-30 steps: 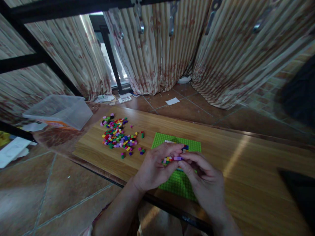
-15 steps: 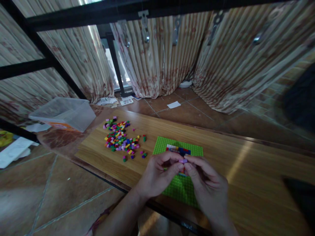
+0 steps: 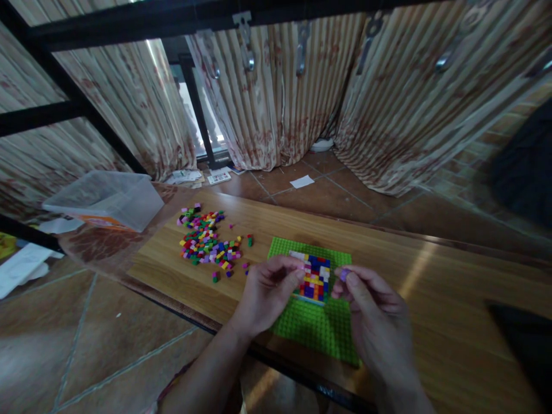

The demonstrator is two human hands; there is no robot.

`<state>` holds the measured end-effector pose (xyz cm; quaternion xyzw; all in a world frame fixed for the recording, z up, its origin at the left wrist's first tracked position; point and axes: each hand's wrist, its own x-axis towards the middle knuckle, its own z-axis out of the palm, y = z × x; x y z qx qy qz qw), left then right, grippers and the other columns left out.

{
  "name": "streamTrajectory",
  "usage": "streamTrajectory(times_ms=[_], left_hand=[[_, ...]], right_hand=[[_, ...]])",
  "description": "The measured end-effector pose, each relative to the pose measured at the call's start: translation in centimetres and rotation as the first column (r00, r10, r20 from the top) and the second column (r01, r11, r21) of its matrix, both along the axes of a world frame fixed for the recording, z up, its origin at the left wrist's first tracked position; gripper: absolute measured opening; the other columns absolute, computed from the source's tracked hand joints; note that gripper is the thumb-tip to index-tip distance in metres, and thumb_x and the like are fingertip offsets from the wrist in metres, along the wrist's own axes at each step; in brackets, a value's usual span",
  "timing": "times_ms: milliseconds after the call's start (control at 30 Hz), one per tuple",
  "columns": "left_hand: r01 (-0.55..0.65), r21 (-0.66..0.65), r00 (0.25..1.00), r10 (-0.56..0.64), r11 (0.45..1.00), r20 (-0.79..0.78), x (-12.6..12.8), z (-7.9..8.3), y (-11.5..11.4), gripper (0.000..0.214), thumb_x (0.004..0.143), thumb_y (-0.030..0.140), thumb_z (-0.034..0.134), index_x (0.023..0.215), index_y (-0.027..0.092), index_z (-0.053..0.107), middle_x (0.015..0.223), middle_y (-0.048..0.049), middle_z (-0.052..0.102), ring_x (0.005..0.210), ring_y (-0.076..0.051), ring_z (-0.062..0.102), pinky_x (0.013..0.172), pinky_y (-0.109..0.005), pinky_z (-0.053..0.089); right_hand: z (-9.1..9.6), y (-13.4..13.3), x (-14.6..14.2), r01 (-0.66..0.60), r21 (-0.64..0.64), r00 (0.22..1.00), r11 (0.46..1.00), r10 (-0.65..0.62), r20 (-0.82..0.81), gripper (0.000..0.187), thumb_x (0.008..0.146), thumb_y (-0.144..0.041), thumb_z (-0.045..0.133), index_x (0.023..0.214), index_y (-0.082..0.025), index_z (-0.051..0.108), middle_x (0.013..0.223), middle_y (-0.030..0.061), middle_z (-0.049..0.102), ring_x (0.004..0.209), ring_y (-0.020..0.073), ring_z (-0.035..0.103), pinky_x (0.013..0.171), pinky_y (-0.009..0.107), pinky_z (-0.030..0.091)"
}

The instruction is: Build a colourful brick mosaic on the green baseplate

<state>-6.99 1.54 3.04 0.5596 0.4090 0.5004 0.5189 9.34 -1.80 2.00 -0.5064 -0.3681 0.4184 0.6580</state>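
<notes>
My right hand [image 3: 377, 313] pinches a small purple toy brick [image 3: 344, 275] between thumb and fingers, above the right edge of a green studded baseplate [image 3: 297, 328]. My left hand [image 3: 269, 293] is closed at the fingertips on what looks like a small pink brick [image 3: 303, 266], mostly hidden. Between the hands, a block of many-coloured bricks [image 3: 317, 280] sits on the baseplate, with red, yellow, blue and white pieces. The left fingertips cover part of its left side.
A loose heap of coloured bricks [image 3: 207, 244] lies on the wooden tabletop [image 3: 409, 282] to the left. A clear plastic bin [image 3: 107, 198] stands beyond it. Dark metal bars [image 3: 181, 26] cross above, before striped curtains [image 3: 276, 109]. A dark object [image 3: 521, 339] lies at right.
My hands have moved apart from where they met around a lilac brick. The right hand has gone right with the purple brick, the left slightly left, uncovering the brick block.
</notes>
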Motion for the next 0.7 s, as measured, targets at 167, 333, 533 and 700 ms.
streamTrajectory(times_ms=[167, 333, 533, 700], left_hand=[[-0.094, 0.294, 0.924, 0.194, 0.951, -0.331, -2.1, -0.5, 1.3, 0.012, 0.088, 0.027, 0.065, 0.089, 0.019, 0.074, 0.082, -0.0035, 0.073, 0.073, -0.015, 0.067, 0.070, -0.024, 0.053], [-0.239, 0.384, 0.746, 0.422, 0.892, -0.516, -5.4, -1.5, 3.3, 0.013, 0.088, 0.025, 0.062, 0.090, 0.018, 0.073, 0.080, -0.0034, 0.073, 0.067, -0.015, 0.065, 0.066, -0.024, 0.049], [-0.211, 0.423, 0.410, 0.472, 0.881, -0.780, -7.4, -2.6, 4.7, 0.020, 0.086, 0.016, 0.054, 0.086, 0.018, 0.073, 0.084, -0.0064, 0.073, 0.075, -0.019, 0.066, 0.070, -0.027, 0.048], [-0.192, 0.420, 0.349, 0.462, 0.887, -0.815, -7.2, -2.7, 4.6, 0.025, 0.085, 0.013, 0.051, 0.093, 0.018, 0.074, 0.086, -0.0076, 0.073, 0.076, -0.020, 0.067, 0.071, -0.028, 0.050]], right_hand=[[0.1, 0.3, 1.3, 0.091, -0.028, 0.991, 0.995, -0.093, -0.095, 0.017, 0.076, -0.034, 0.079, 0.089, -0.023, 0.075, 0.086, 0.0029, 0.075, 0.065, 0.0115, 0.065, 0.061, 0.026, 0.054], [-1.2, 0.4, 2.2, 0.157, -0.128, 0.987, 0.979, -0.161, -0.023, 0.027, 0.066, -0.033, 0.086, 0.089, -0.023, 0.077, 0.080, 0.0025, 0.075, 0.067, 0.0128, 0.067, 0.063, 0.027, 0.055], [-1.8, 0.5, 1.9, 0.147, -0.155, 0.981, 0.977, -0.125, 0.145, 0.027, 0.072, -0.040, 0.081, 0.091, -0.021, 0.078, 0.086, 0.0066, 0.078, 0.076, 0.0191, 0.072, 0.072, 0.035, 0.059], [-1.4, 0.6, 1.5, 0.144, -0.137, 0.966, 0.980, -0.109, 0.233, 0.024, 0.076, -0.041, 0.076, 0.091, -0.022, 0.079, 0.087, 0.0056, 0.078, 0.076, 0.0201, 0.073, 0.075, 0.038, 0.060]])
